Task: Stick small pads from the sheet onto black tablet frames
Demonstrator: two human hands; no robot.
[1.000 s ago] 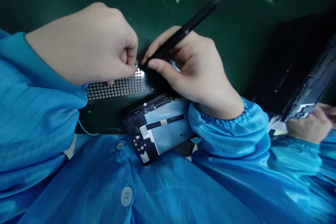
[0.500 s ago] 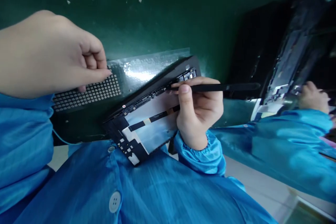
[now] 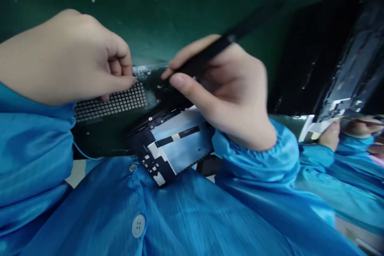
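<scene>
My left hand [image 3: 69,58] is curled, its thumb and fingertips pinched at the edge of a sheet of small grey squares [image 3: 115,104] lying on the green mat. What the pinch holds is too small to see. My right hand [image 3: 225,92] grips black tweezers [image 3: 228,42] like a pen, their tip pointing down-left toward the sheet's right end. Below both hands an opened tablet frame [image 3: 174,144] with a shiny panel and a black flex strip rests against my blue coat.
A green work mat [image 3: 168,20] with small white scraps lies beyond the hands. At the right a neighbouring person's hand [image 3: 330,136] in a blue sleeve holds another dark device frame [image 3: 345,100]. A dark tray area [image 3: 303,64] sits between us.
My right hand lifted the tweezers off the tablet frame's top edge and swung them up and left to the grid sheet. The left hand stayed pinched at the sheet.
</scene>
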